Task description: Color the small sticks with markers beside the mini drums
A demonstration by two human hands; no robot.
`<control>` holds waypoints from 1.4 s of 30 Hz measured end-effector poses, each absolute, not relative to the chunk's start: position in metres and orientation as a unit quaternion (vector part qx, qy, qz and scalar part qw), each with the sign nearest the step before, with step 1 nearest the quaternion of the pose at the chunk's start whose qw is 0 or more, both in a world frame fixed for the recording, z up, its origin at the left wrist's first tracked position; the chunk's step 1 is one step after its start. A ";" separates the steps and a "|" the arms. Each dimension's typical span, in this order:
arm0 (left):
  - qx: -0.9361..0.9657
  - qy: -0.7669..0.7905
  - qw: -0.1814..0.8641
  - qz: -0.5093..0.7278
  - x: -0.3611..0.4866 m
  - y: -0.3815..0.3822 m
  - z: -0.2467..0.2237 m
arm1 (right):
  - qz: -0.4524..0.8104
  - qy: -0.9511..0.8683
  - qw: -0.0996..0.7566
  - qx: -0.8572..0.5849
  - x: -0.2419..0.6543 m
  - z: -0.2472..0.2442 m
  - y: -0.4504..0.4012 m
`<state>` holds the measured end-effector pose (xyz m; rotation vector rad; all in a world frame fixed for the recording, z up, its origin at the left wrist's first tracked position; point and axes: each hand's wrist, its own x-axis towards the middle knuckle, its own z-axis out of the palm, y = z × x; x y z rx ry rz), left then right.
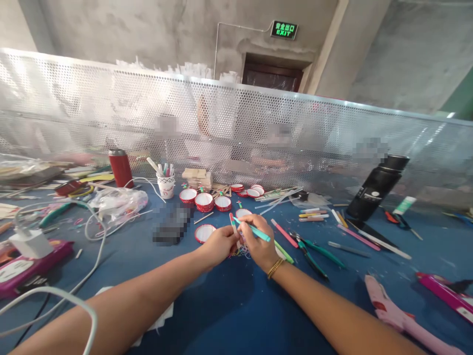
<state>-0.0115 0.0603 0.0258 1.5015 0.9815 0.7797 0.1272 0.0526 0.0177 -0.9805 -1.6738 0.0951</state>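
My left hand (218,245) pinches a small flat stick (232,223) with red and green colour at its upper end. Between the closed fingers of my right hand (263,249) is a turquoise marker (259,232), its tip touching or very close to the stick. Below my fingers lies a tangle of coloured strings (243,252), partly hidden. A red-rimmed white drum (204,233) rests beside my left hand, and another small drum (243,213) shows behind my right. Farther back, several similar drums (204,199) sit in stacks.
Pliers (309,254), a pink marker (284,233) and a pink glue gun (401,313) lie to the right, near a tilted black bottle (377,187). Leftward are a phone (173,225), a cup of markers (166,186), a red tumbler (120,168) and a looping white cable (96,268). A perforated metal screen (229,123) borders the back.
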 end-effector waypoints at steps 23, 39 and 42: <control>0.630 0.417 0.562 0.338 -0.008 0.054 0.035 | 0.037 -0.694 0.574 -0.433 0.136 0.017 0.038; 0.651 0.386 0.573 0.314 -0.006 0.049 0.025 | 0.109 -0.676 0.579 -0.442 0.131 0.012 0.031; 0.652 0.395 0.565 0.315 -0.006 0.049 0.027 | 0.103 -0.684 0.571 -0.441 0.131 0.013 0.031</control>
